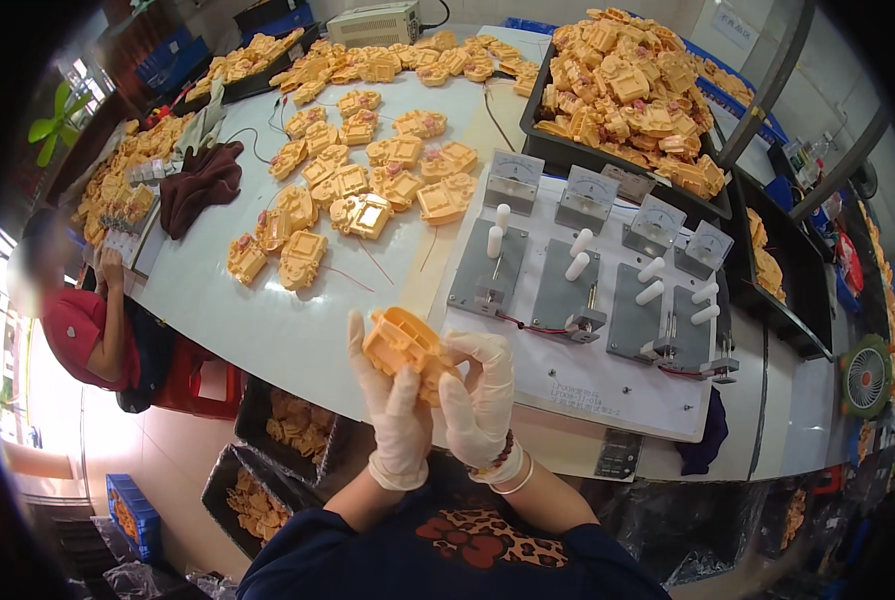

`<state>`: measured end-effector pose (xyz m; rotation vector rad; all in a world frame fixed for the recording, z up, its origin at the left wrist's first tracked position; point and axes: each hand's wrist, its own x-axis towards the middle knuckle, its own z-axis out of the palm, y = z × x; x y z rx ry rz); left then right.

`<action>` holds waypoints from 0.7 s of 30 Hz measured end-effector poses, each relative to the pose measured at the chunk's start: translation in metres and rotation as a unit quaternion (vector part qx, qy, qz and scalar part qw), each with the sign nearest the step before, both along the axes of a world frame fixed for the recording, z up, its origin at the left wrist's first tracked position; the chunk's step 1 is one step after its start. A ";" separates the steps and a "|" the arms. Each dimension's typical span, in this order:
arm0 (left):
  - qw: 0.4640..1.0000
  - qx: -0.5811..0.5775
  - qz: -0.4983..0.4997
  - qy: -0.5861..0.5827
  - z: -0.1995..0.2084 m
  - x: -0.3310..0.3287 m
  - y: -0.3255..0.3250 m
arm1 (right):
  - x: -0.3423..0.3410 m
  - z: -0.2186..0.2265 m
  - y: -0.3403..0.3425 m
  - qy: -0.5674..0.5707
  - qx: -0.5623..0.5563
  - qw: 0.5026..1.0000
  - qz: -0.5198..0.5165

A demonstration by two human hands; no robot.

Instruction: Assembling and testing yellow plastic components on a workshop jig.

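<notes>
Between my two gloved hands, above the front edge of the table, is a yellow-orange moulded plastic housing (404, 343) with a raised boxy frame. My left hand (397, 415) grips it from the left, thumb against its near face. Closed on its right side is my right hand (481, 395), fingers curled and partly hiding that end. Both hands wear white gloves. Farther back on the table lie several similar housings (360, 215), some with thin red wires. Right of my hands stands a test fixture board (527, 365) with grey clamp blocks, white-tipped levers and analogue meters (588, 187).
A black bin (542, 130) heaped with housings stands at the back right. A brown cloth (200, 188) lies at the left, near a seated person in red (92, 335). Black crates (212, 490) of parts sit on the floor; a green fan (866, 378) is far right.
</notes>
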<state>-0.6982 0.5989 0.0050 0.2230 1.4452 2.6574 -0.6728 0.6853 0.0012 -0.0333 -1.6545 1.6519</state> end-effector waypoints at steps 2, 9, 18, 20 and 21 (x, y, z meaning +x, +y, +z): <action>1.000 0.002 0.022 -0.007 0.000 -0.028 -0.007 | 0.010 0.005 0.017 -0.001 0.134 0.991 -0.005; 0.969 -0.201 -0.095 0.112 0.076 -0.116 -0.007 | -0.001 0.011 0.038 -0.158 0.143 0.977 -0.012; 0.636 -0.607 -0.139 0.456 0.099 -0.179 0.094 | -0.003 0.004 0.044 -0.097 0.195 0.976 -0.002; 0.624 -0.615 -0.151 0.458 0.096 -0.168 0.097 | -0.002 0.004 0.045 -0.091 0.198 0.976 -0.006; 0.611 -0.618 -0.176 0.463 0.093 -0.161 0.100 | -0.001 0.005 0.045 -0.093 0.202 0.975 -0.001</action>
